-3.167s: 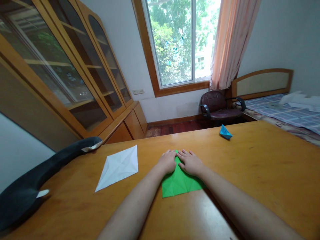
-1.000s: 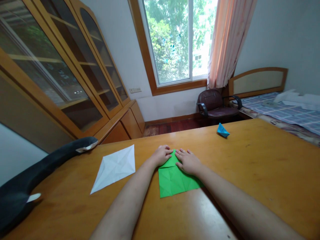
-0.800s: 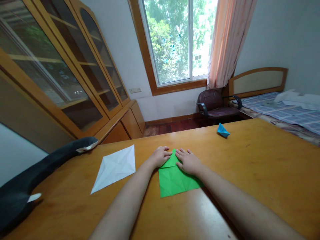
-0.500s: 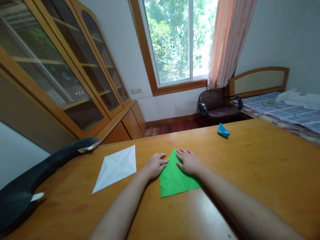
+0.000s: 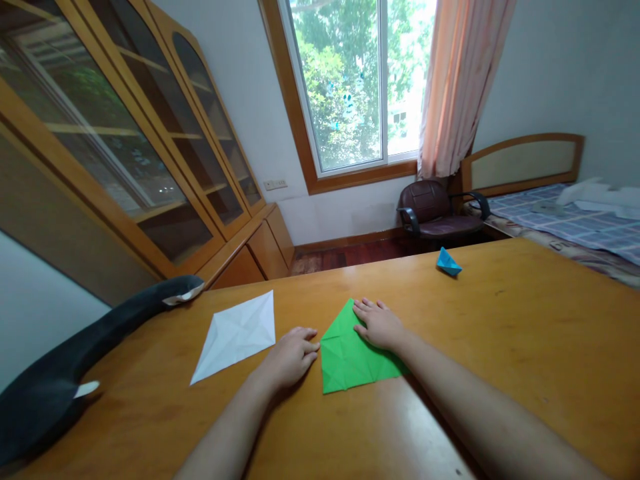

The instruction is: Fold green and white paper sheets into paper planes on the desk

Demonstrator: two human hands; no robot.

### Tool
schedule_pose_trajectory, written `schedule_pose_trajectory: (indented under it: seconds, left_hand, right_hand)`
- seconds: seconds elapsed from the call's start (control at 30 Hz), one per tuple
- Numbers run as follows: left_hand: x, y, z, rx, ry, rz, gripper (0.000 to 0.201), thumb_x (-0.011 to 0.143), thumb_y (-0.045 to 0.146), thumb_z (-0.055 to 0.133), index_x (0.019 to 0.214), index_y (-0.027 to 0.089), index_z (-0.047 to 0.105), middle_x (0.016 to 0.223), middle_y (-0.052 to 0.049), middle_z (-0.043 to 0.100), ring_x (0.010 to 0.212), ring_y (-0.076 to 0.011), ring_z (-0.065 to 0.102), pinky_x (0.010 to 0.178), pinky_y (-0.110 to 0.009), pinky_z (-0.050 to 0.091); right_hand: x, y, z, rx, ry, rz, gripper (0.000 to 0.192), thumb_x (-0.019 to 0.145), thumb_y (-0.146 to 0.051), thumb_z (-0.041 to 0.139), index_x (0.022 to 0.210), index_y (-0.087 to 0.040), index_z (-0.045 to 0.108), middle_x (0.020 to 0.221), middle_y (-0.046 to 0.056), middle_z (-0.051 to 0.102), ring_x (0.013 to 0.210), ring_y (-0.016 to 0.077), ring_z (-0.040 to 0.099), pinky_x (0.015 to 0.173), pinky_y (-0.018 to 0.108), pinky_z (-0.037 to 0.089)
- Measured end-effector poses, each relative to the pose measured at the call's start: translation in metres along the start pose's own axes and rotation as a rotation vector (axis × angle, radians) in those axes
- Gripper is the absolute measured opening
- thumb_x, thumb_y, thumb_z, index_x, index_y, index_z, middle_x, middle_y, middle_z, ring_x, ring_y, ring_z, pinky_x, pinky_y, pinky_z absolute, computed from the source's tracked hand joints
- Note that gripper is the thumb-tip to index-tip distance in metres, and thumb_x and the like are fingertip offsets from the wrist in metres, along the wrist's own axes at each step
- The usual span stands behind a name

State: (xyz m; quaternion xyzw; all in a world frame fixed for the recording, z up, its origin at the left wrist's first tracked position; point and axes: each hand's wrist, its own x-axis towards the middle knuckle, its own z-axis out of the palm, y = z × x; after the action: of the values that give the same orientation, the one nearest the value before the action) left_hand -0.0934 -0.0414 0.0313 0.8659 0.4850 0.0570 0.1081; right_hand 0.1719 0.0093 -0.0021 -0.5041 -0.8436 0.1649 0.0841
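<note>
Plainly, the green paper (image 5: pixel 347 363) points tip-first toward the window (image 5: pixel 345 87)

Left hand (image 5: pixel 287 360): loosely bent, fingertips just beside the left corner of the green paper (image 5: pixel 345 360); contact hard to tell
Right hand (image 5: pixel 383 327): palm down on the green paper's right side, fingers near its far point
Green paper: creased, flat, pointed at the far end
White paper (image 5: pixel 240 333): creased, flat, left of the left hand
Blue boat (image 5: pixel 449 263): folded, near the far edge of the table (image 5: pixel 525 353), well apart from the right hand
Dark curved object (image 5: pixel 105 337): at the left, with white patches
Beyond: cabinet (image 5: pixel 260 247), window (image 5: pixel 345 100), curtain (image 5: pixel 463 80), chair (image 5: pixel 425 203), bed (image 5: pixel 565 217)
</note>
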Motion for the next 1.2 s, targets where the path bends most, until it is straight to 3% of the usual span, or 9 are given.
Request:
schedule_pose_trajectory:
  seconds: [0.1, 0.2, 0.4, 0.47, 0.77, 0.9, 1.07, 1.2]
  left_hand:
    - [0.014, 0.005, -0.013, -0.045, 0.026, -0.117, 0.03, 0.087, 0.026, 0.049, 0.077, 0.019, 0.076, 0.109, -0.008, 0.071, 0.1, -0.022, 0.062, 0.09, -0.03, 0.045]
    - [0.038, 0.012, -0.019, -0.103, 0.117, -0.265, 0.028, 0.085, 0.024, 0.047, 0.083, 0.017, 0.075, 0.089, -0.007, 0.073, 0.086, -0.0198, 0.064, 0.076, -0.027, 0.045]
    - [0.078, 0.019, -0.001, -0.099, -0.011, -0.411, 0.019, 0.077, 0.025, 0.058, 0.081, 0.015, 0.073, 0.083, -0.009, 0.073, 0.076, -0.0199, 0.064, 0.067, -0.026, 0.042]
    - [0.084, 0.019, 0.007, -0.121, -0.001, -0.436, 0.02, 0.075, 0.026, 0.061, 0.086, 0.014, 0.073, 0.084, -0.008, 0.072, 0.077, -0.0194, 0.064, 0.067, -0.026, 0.042]
    - [0.089, 0.02, 0.031, -0.29, 0.152, -0.422, 0.058, 0.067, 0.017, 0.072, 0.123, 0.013, 0.061, 0.1, -0.008, 0.07, 0.089, -0.0197, 0.063, 0.08, -0.026, 0.047]
    - [0.087, 0.018, 0.033, -0.379, 0.155, -0.381, 0.056, 0.071, 0.015, 0.069, 0.126, 0.013, 0.06, 0.092, -0.005, 0.069, 0.082, -0.0175, 0.062, 0.076, -0.026, 0.047]
    - [0.086, 0.011, 0.039, -0.473, 0.213, -0.358, 0.053, 0.07, 0.012, 0.068, 0.123, 0.014, 0.062, 0.083, -0.002, 0.067, 0.074, -0.0148, 0.06, 0.071, -0.025, 0.046]
    - [0.086, 0.01, 0.042, -0.524, 0.246, -0.333, 0.049, 0.071, 0.011, 0.066, 0.12, 0.014, 0.064, 0.081, -0.002, 0.066, 0.071, -0.0143, 0.059, 0.069, -0.025, 0.046]
  right_hand:
    - [0.0, -0.001, -0.001, 0.004, -0.003, 0.006, 0.064, 0.089, -0.045, 0.041, 0.147, -0.018, 0.037, 0.156, 0.008, 0.028, 0.144, 0.0278, 0.024, 0.115, 0.053, 0.016]
    - [0.0, -0.001, -0.001, 0.007, 0.0, 0.007, 0.064, 0.089, -0.045, 0.042, 0.147, -0.018, 0.037, 0.156, 0.007, 0.028, 0.143, 0.0281, 0.024, 0.115, 0.053, 0.016]
    - [-0.002, 0.0, -0.001, 0.004, 0.016, -0.002, 0.064, 0.089, -0.045, 0.042, 0.147, -0.017, 0.038, 0.155, 0.007, 0.03, 0.143, 0.0282, 0.025, 0.115, 0.053, 0.017]
    - [-0.002, -0.001, -0.001, 0.003, 0.021, -0.003, 0.064, 0.089, -0.045, 0.042, 0.147, -0.017, 0.038, 0.155, 0.007, 0.03, 0.143, 0.0282, 0.025, 0.115, 0.053, 0.017]
    - [-0.002, 0.0, -0.003, 0.046, 0.014, 0.014, 0.063, 0.089, -0.044, 0.047, 0.146, -0.02, 0.039, 0.155, 0.007, 0.031, 0.143, 0.028, 0.025, 0.115, 0.052, 0.017]
    - [0.001, 0.006, -0.002, 0.129, 0.087, 0.055, 0.06, 0.087, -0.032, 0.048, 0.145, -0.019, 0.041, 0.154, 0.009, 0.031, 0.141, 0.025, 0.032, 0.115, 0.046, 0.024]
    - [0.001, 0.016, -0.004, 0.251, 0.25, 0.085, 0.062, 0.076, -0.016, 0.056, 0.137, -0.013, 0.052, 0.139, 0.013, 0.054, 0.128, 0.0243, 0.049, 0.11, 0.036, 0.034]
    - [-0.003, 0.023, -0.008, 0.291, 0.263, 0.131, 0.067, 0.071, -0.018, 0.062, 0.137, -0.012, 0.052, 0.128, 0.015, 0.062, 0.116, 0.0261, 0.058, 0.101, 0.036, 0.043]
